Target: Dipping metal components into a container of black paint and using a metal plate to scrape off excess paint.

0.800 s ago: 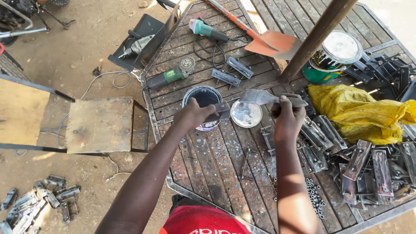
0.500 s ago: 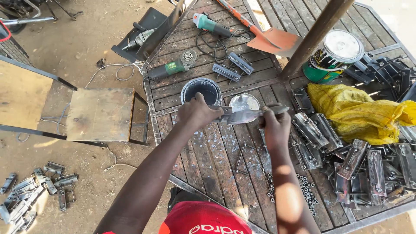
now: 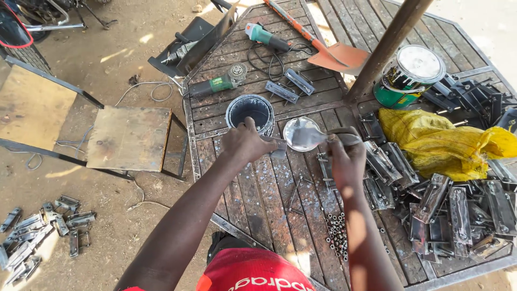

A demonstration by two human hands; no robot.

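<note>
On the far left, over the dirt, lay one scatter of metal latch pieces [image 3: 37, 237], too jumbled for me to count, and beside it stood one steel-framed stool with a wooden seat [image 3: 129, 137]. Further right began the slatted metal table [image 3: 258, 188]. On it I counted two green angle grinders: one [image 3: 215, 85] near the table's left edge, the other [image 3: 265, 35] higher up with its cord coiled. One open dark tin [image 3: 249, 110] stood just above my left hand [image 3: 245, 144], whose fingers were curled shut around a paintbrush handle [image 3: 274, 141], knuckles up. The brush reached toward one round tin lid [image 3: 297, 132] lying flat just right of the tin. My right hand [image 3: 347, 159] was closed on a flat metal bracket [image 3: 334, 134], held just above the table; how tightly the fingertips pinched it I could not tell. Right of that stood one slanting pole [image 3: 388, 46], one green paint can [image 3: 409, 75], one yellow sack [image 3: 436, 140], and a heap of brackets [image 3: 441, 210] beyond counting.
</note>
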